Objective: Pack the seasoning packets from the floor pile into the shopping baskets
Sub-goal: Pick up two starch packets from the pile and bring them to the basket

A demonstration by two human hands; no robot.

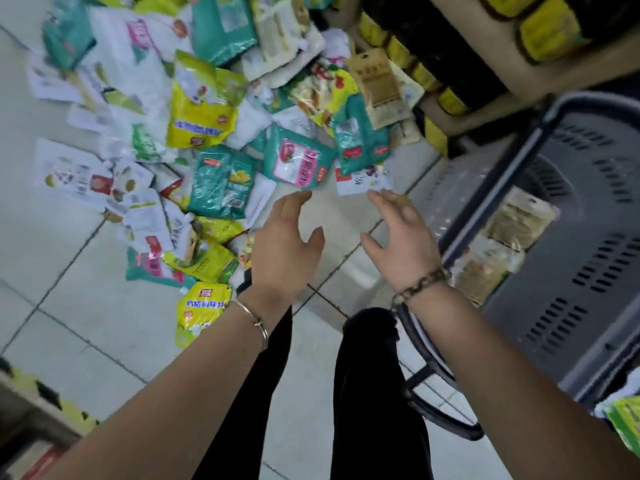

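- The seasoning packets (204,116) lie in a loose, overlapping pile on the tiled floor (79,306), spread from the upper left of the frame to the upper centre. Their jumble suggests they were dumped rather than laid out, so each has to be picked out by hand.
- A stray yellow packet (202,306) lies apart from the pile at lower centre-left, just beside the left wrist.
- The left hand (287,244) hovers above the floor at the centre of the frame. Its fingers are spread and relaxed and it holds nothing. It points up-frame toward a teal-and-pink packet (298,161) at the near edge of the pile, probably because that edge is closest.
- A white packet (363,178) lies flat at the pile's lower right corner, just above the fingertips (377,197) of the right hand.
- The right hand (401,237) is also empty, with its fingers splayed wide. I judge it is shaped to sweep or pinch that white packet; whether it touches the packet I cannot tell.
- With both hands side by side and palms down, a two-handed gather looks likely.
- The grey shopping basket (568,306) stands at the right of the frame, close to the right arm, which keeps the carry short. A few tan packets (519,220) already lie inside it against its left wall, so packing is under way with most of the pile left.
- Shelves (485,81) of yellow goods fill the upper right.
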